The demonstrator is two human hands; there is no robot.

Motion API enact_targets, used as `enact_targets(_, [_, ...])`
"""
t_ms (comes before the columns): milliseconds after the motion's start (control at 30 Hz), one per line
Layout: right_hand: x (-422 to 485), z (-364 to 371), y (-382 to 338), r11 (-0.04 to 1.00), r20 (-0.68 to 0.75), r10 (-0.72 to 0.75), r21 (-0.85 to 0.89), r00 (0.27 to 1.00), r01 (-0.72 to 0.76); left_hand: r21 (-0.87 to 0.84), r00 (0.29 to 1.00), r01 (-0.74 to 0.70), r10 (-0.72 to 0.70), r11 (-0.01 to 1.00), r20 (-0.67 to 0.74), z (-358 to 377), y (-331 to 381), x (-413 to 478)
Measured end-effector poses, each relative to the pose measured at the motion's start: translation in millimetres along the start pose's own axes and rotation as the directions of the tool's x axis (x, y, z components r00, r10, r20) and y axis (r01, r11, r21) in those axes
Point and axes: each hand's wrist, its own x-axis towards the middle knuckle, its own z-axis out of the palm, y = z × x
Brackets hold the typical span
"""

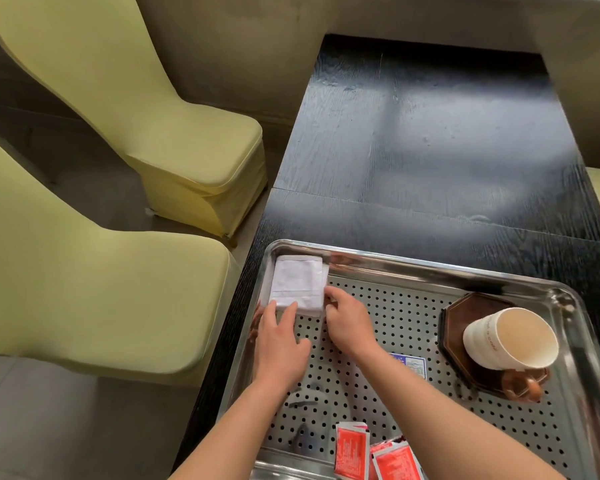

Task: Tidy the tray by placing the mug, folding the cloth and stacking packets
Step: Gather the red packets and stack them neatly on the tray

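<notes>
While both hands lie flat, left hand (280, 336) presses the cloth (297, 286), right hand (347, 320) pinches its edge.

Perforated tray (395, 306) centre lies open; mug (510, 337) blocks its right side; red packets (371, 452) crowd the near edge.

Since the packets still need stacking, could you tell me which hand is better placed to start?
Probably the right hand: its forearm passes beside the red packets, while the left hand lies flat on the folded cloth.
</notes>
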Motion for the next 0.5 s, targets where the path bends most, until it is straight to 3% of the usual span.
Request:
enact_targets(133, [-12.2, -7.0, 9.0, 0.992, -0.026, 0.1, 0.077, 0.995, -0.097, 0.111, 0.999, -0.034, 0.031, 0.993, 0.023, 0.8, 0.3, -8.1])
enact_targets(500, [-107.1, -53.4, 60.6, 0.918, -0.078, 0.259, 0.331, 0.963, -0.22, 0.081, 0.993, -0.105, 0.101, 0.991, 0.057, 12.3, 29.4, -41.3])
